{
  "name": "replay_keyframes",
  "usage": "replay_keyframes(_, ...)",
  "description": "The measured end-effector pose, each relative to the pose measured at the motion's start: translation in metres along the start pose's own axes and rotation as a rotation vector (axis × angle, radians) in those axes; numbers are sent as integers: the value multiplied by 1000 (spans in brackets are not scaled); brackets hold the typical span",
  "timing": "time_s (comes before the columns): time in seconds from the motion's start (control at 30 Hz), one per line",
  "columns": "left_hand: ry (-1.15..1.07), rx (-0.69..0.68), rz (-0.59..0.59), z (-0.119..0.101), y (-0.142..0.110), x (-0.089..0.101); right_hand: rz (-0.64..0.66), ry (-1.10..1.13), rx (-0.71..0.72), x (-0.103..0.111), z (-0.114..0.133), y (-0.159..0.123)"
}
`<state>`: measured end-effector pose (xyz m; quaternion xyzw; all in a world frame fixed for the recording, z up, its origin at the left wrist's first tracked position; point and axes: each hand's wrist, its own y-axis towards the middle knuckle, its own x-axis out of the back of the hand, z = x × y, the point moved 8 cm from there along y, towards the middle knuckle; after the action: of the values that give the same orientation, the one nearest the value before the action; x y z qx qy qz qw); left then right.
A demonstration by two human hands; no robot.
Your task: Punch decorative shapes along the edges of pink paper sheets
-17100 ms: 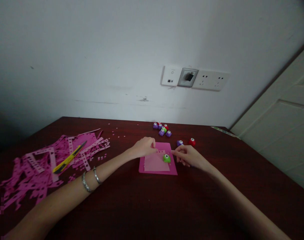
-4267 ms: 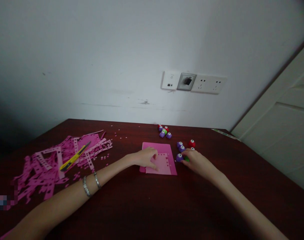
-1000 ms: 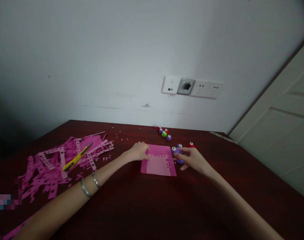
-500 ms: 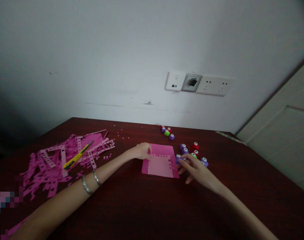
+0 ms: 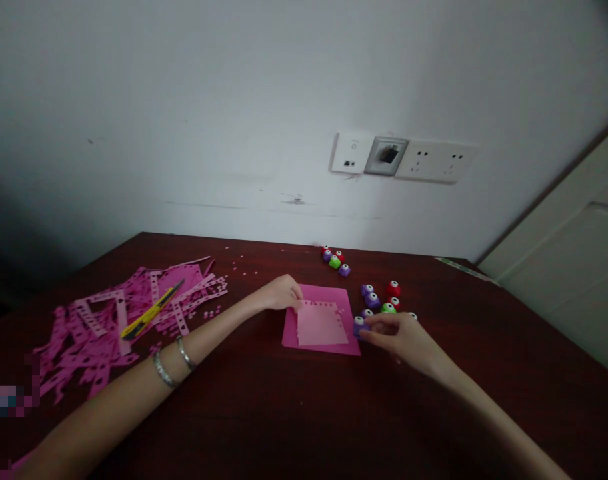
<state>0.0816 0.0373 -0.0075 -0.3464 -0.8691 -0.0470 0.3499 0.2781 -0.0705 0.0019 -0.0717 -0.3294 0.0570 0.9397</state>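
A light pink sheet of paper (image 5: 320, 328), with small punched holes along its edges, lies over a larger bright pink sheet (image 5: 329, 293). My left hand (image 5: 284, 293) is closed at the upper left corner of the light pink sheet, fingers pinching its edge. Just right of the papers, my right hand (image 5: 401, 337) grips a purple craft punch (image 5: 360, 326) with a white button on top, between thumb and fingers. Behind that hand stand several more punches: purple (image 5: 372, 300), red (image 5: 394, 289) and green (image 5: 387, 308), some partly hidden by the fingers.
Punched pink paper strips and scraps (image 5: 99, 333) are heaped on the left, with a yellow utility knife (image 5: 151, 312) on top. Another cluster of punches (image 5: 335, 261) stands near the wall (image 5: 234, 133). Sockets (image 5: 434, 160) are set in the wall above the dark red table (image 5: 304, 427).
My right hand has closed on the purple punch. The light pink sheet has shifted slightly up on the larger sheet, with my left fingers now at its corner. The view has tilted a little.
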Motion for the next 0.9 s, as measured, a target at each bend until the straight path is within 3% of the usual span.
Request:
replay_keyframes(0.17, -228, -45, 32, -1, -2, 12, 3, 9, 19, -1, -5, 1)
replay_keyframes(0.3, -291, -41, 33, -6, -7, 19, 3, 6, 47, -2, 1, 0)
replay_keyframes(0.9, -351, -28, 98, 0, -4, 5, 37, -1, 96, -13, 7, -3)
